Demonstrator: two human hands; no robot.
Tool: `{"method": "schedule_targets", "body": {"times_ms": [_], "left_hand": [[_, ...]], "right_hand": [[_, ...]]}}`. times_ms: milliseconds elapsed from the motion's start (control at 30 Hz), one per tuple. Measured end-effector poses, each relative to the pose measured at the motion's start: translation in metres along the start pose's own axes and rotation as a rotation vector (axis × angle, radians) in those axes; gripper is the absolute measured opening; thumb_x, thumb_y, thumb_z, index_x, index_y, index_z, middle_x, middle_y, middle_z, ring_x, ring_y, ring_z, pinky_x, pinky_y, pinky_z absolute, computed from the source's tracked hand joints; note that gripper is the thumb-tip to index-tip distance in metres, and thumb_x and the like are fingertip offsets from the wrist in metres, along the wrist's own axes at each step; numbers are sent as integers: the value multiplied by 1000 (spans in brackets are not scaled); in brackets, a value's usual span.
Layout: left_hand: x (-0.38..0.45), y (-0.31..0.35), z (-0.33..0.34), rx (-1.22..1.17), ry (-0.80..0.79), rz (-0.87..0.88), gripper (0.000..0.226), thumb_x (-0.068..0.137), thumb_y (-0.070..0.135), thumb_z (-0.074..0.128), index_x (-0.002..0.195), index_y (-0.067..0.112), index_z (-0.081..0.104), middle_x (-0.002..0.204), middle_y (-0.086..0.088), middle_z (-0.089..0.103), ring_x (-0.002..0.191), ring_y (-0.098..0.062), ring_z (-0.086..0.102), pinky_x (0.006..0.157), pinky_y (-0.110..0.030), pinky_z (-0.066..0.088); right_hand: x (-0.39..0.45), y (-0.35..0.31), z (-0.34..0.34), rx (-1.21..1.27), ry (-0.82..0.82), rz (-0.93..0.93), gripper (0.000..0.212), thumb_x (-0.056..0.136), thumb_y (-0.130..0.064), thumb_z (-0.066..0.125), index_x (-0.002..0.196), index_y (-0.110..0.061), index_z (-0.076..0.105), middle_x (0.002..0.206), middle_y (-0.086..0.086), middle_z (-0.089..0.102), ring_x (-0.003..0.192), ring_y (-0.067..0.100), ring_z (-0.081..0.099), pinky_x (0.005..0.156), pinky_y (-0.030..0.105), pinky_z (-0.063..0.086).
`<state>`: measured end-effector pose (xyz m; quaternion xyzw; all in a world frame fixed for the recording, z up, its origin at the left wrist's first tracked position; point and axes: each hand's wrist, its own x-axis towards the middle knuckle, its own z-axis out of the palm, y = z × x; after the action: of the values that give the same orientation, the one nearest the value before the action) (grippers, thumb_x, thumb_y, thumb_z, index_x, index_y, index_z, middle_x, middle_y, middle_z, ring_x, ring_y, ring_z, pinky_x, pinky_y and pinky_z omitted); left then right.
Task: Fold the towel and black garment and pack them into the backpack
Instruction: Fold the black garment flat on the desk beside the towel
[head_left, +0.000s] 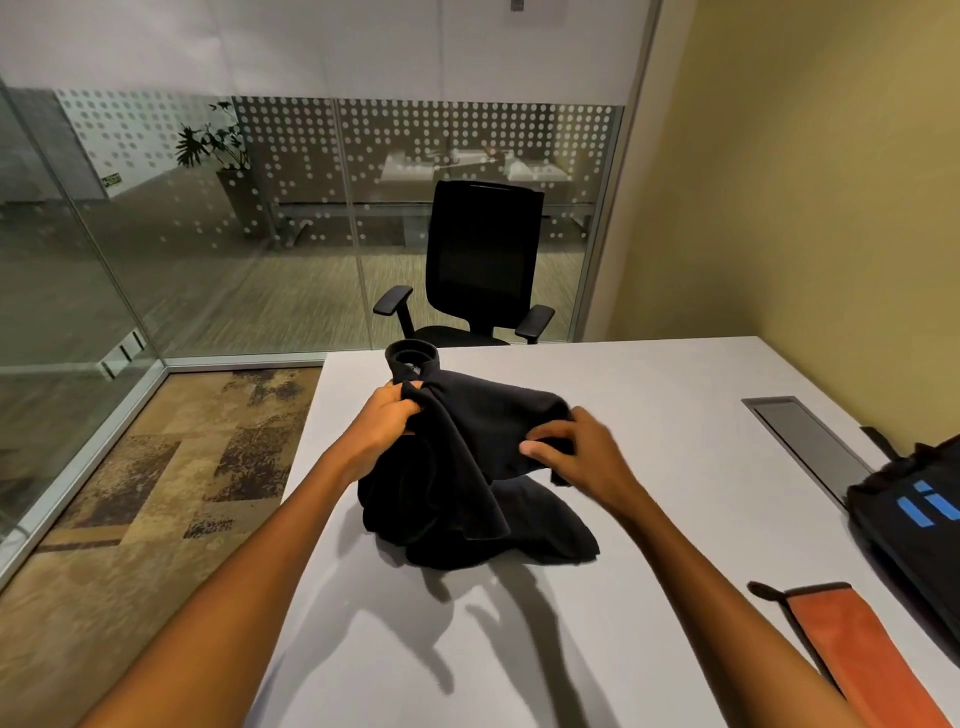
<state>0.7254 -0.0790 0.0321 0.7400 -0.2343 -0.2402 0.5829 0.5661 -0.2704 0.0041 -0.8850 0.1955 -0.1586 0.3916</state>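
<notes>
Black bunched-up fabric garment (467, 467) is getting lifted mid-desk, left hand (387, 418) and right hand (576, 449) both clamping it; orange towel (872, 654) lying at the right edge.

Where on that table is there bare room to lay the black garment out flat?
Bare white table lies beyond the black garment, up to the far edge, and in front of it, between the forearms. The right side is crowded: grey cable hatch, black backpack, orange towel.

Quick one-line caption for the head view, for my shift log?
Both hands, left and right, lift the black garment off the white table; orange towel, backpack alongside.
</notes>
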Motion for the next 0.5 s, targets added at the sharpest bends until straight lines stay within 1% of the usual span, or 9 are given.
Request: {"method": "schedule_targets", "body": {"times_ms": [67,100,133,167,233,300,367,433,500], "left_hand": [[3,0,1,15,43,-37,29,97,8,39,113,14,61,114,-8,63,103,-23,60,81,-29,48],[5,-1,1,23,74,-51,28,96,9,40,114,10,61,113,-10,64,102,-25,60,80,-30,48],[7,-2,1,27,110,-62,27,95,10,42,115,8,60,113,-12,64,101,-26,61,79,-31,49],[9,-2,1,27,145,-68,26,94,12,43,114,8,60,112,-13,64,100,-26,61,79,-33,50],[9,-3,3,29,208,-76,24,93,13,45,109,9,63,109,-12,65,99,-27,62,81,-37,52],[9,-3,7,30,264,-80,21,91,13,46,100,12,65,104,-11,66,95,-28,62,79,-37,53],[8,-3,10,45,322,-81,20,91,12,45,95,10,65,102,-14,65,92,-29,61,74,-36,53],[9,-3,12,72,385,-80,22,92,13,45,97,5,64,101,-16,63,88,-30,60,70,-35,52],[8,-2,13,106,432,-94,24,93,14,45,100,1,63,100,-17,62,86,-30,60,64,-31,52]], "right_hand": [[-12,-7,13,97,-136,22,41,79,-67,50,86,-34,73,90,-3,57,83,6,54,72,17,39],[-18,-11,19,117,-181,41,49,78,-70,45,86,-31,74,83,-6,54,83,4,51,70,17,36],[-23,-12,26,105,-199,49,56,77,-72,44,89,-26,75,79,-7,51,84,5,49,70,17,36],[-27,-12,33,71,-196,35,62,74,-76,46,92,-24,74,81,-8,50,87,6,49,73,19,38],[-29,-11,46,6,-163,11,67,59,-84,53,92,-29,72,94,-7,49,95,7,51,81,23,45],[-29,-13,54,-20,-140,11,65,54,-82,60,92,-29,70,100,-8,45,96,9,51,84,27,49],[-28,-18,57,-22,-145,18,70,53,-83,60,94,-28,69,103,-9,43,94,11,51,85,29,50],[-29,-23,56,-52,-172,25,75,51,-85,60,98,-26,67,108,-8,43,97,12,52,87,31,51],[-30,-24,57,-87,-168,44,71,55,-79,65,99,-22,66,110,-7,42,97,12,52,85,30,51]]}}
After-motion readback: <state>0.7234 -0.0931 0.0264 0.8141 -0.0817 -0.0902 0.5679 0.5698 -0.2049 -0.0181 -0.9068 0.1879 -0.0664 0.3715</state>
